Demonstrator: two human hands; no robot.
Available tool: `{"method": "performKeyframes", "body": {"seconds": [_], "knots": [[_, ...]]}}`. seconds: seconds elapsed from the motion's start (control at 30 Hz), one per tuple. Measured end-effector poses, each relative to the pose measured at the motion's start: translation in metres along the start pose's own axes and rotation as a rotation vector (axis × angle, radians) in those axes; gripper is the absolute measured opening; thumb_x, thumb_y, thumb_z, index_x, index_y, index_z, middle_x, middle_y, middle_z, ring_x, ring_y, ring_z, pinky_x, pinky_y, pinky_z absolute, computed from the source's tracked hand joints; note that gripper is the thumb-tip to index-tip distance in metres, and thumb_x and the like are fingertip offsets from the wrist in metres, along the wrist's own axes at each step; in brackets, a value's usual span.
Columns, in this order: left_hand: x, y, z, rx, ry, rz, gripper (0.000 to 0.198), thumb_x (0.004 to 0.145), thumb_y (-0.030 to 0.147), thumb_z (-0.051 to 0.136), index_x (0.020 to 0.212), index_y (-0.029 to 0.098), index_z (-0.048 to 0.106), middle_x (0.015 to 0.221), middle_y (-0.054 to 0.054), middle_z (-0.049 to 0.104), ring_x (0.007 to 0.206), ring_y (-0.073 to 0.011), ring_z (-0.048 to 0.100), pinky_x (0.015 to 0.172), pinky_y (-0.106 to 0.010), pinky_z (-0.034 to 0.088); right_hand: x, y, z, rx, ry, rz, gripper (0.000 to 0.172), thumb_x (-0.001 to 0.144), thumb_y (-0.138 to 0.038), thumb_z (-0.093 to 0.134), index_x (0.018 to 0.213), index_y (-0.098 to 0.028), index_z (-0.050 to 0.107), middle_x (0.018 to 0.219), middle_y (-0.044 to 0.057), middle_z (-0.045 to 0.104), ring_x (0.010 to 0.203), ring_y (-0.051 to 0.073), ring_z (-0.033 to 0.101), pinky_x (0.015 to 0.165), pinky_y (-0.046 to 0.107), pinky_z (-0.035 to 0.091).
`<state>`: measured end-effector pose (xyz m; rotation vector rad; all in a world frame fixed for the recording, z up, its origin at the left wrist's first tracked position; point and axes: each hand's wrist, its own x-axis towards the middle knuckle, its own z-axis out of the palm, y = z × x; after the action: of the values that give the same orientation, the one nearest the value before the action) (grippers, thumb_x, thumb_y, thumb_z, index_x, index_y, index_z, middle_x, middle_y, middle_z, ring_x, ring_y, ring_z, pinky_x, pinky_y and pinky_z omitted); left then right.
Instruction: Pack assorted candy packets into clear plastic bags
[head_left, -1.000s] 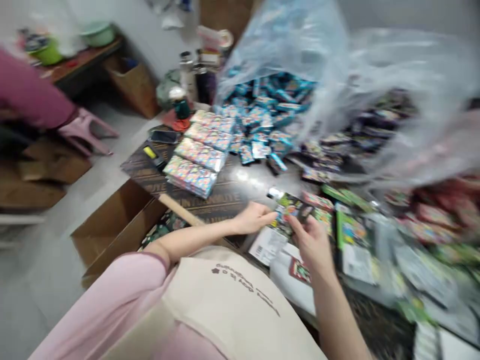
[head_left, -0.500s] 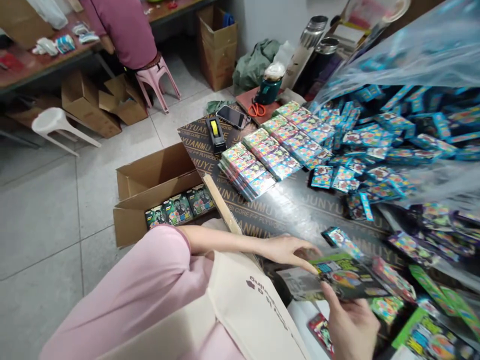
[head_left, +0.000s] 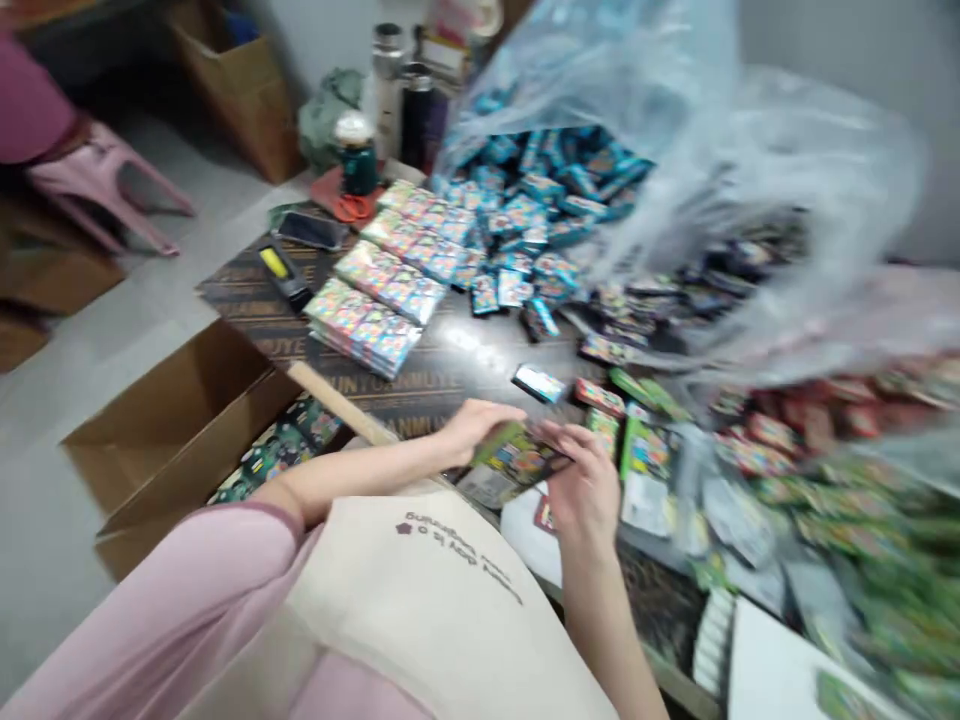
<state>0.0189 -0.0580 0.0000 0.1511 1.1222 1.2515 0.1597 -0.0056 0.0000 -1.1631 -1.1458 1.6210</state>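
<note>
Between my hands, in front of the apron, is a flat dark printed packet (head_left: 516, 462) with a green band and a greyish end. My left hand (head_left: 480, 428) grips its left side, the fingertips partly hidden behind it. My right hand (head_left: 583, 478) has its fingers closed round the right end. Motion blurs the packet's print. Just beyond lie a small blue box (head_left: 538, 383), a red box (head_left: 599, 397) and a green box (head_left: 602, 432) on the dark plywood table (head_left: 480, 350).
Stacked small boxes (head_left: 375, 295), a tape dispenser (head_left: 283, 275) and a phone (head_left: 311, 230) sit at the table's far left. Clear plastic bags (head_left: 675, 190) spill blue and dark boxes. Green packets (head_left: 885, 560) heap at right. An open carton (head_left: 172, 420) stands left.
The view has swung right, bringing red and green heaps into sight. Both hands still hold the packet, which is now tilted more, with the right hand higher on its end.
</note>
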Motion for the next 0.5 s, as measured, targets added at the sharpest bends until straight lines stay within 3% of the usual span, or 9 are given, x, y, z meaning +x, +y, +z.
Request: {"method": "performKeyframes", "body": {"seconds": [0.07,0.17,0.27,0.37,0.43,0.5], "knots": [[0.001,0.013,-0.001,0.125,-0.001,0.096,0.019,0.061,0.031,0.071,0.067,0.013,0.068,0.063,-0.001,0.065,0.059,-0.0114,0.055,0.058,-0.023,0.04,0.005,0.002,0.005,-0.012,-0.017,-0.035,0.014,0.07,-0.025,0.065,0.083,-0.021,0.064,0.084,0.003,0.074,0.077,0.022,0.071,0.082,0.043,0.054],[-0.002,0.028,-0.004,0.351,0.023,0.419,0.013,0.064,0.025,0.068,0.072,0.015,0.072,0.072,-0.004,0.069,0.068,-0.0142,0.06,0.066,-0.026,0.044,0.006,0.006,0.004,-0.172,0.044,-0.2,0.02,0.078,-0.033,0.063,0.091,-0.019,0.069,0.094,0.008,0.074,0.085,0.023,0.071,0.084,0.043,0.054],[-0.01,0.03,0.002,0.629,-0.051,0.688,0.013,0.071,0.025,0.066,0.071,0.015,0.073,0.074,-0.007,0.071,0.07,-0.0159,0.062,0.068,-0.027,0.045,-0.009,0.007,-0.01,-0.358,0.106,-0.368,0.022,0.079,-0.035,0.065,0.091,-0.019,0.073,0.094,0.008,0.075,0.09,0.025,0.07,0.088,0.045,0.054],[-0.014,0.027,0.012,0.847,-0.205,0.749,0.017,0.075,0.029,0.068,0.07,0.014,0.074,0.073,-0.007,0.071,0.069,-0.0152,0.063,0.068,-0.025,0.045,-0.031,0.003,-0.029,-0.451,0.107,-0.449,0.018,0.079,-0.035,0.066,0.088,-0.021,0.075,0.093,0.007,0.075,0.09,0.027,0.07,0.086,0.047,0.055],[-0.01,0.029,0.014,0.947,-0.289,0.744,0.012,0.074,0.025,0.072,0.072,0.013,0.073,0.076,-0.006,0.072,0.073,-0.0152,0.064,0.069,-0.023,0.044,-0.037,-0.001,-0.038,-0.512,0.08,-0.404,0.019,0.079,-0.03,0.068,0.096,-0.024,0.074,0.098,0.005,0.074,0.091,0.027,0.069,0.08,0.044,0.058],[-0.003,0.035,0.011,1.014,-0.314,0.736,0.009,0.071,0.021,0.075,0.073,0.012,0.072,0.077,-0.004,0.072,0.075,-0.015,0.064,0.068,-0.022,0.044,-0.033,-0.006,-0.042,-0.499,0.02,-0.472,0.024,0.078,-0.025,0.07,0.102,-0.024,0.072,0.092,0.003,0.074,0.073,0.022,0.069,0.063,0.035,0.06]]}}
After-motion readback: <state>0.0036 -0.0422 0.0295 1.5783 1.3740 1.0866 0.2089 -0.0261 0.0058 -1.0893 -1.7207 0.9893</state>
